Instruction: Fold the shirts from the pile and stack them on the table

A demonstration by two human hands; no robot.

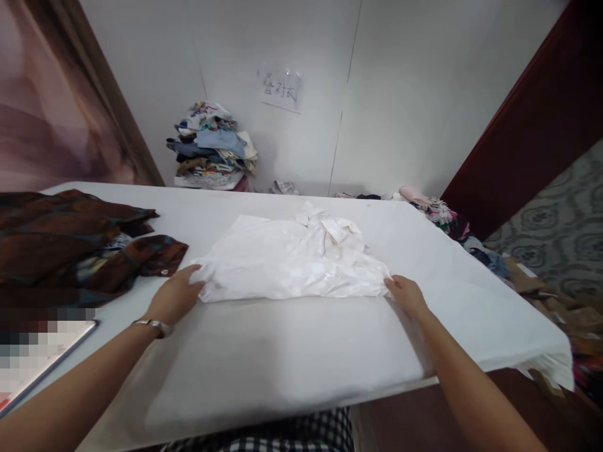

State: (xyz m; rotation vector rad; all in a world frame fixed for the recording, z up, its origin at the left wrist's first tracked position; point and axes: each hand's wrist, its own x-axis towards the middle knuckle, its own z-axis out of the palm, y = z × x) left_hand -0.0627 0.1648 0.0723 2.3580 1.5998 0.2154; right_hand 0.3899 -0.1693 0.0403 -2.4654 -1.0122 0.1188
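Forearms (89, 392) reach over the table (480, 314); left hand (175, 295) and right hand (407, 296) pinch the near corners of the white garment (264, 263), mid-table; even, level tension should best smooth its creases

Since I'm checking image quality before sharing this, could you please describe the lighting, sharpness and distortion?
Head view: the white garment shows little contrast against the white tablecloth, with soft shadows toward the near side; head view: the wall sign looks slightly soft, and wide-angle stretching shows toward the edges; head view: a pixelated patch hides detail at lower left.
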